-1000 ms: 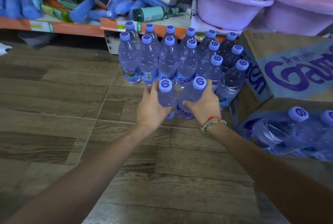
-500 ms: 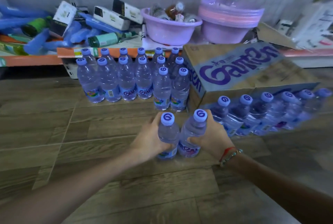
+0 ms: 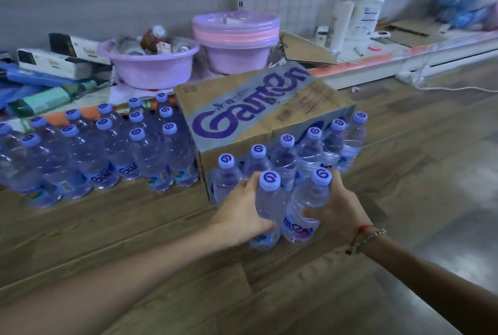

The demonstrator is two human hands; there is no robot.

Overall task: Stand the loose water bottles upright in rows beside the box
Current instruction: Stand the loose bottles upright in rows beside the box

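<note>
Since the earlier frames the two held bottles have travelled right, away from the big block at the shelf, to the near face of the box. The left hand has its grip wrapped round the left bottle; the right hand has its grip wrapped round the right bottle. Both stand upright and side by side, touching; their bases sit at the floor, though whether they fully rest there I cannot tell. Just behind them a row of bottles lines the front of the box. To my eye this pair starts a second row there. Left of the box stands the larger block of bottles, beneath a shelf bearing lilac basins.
</note>
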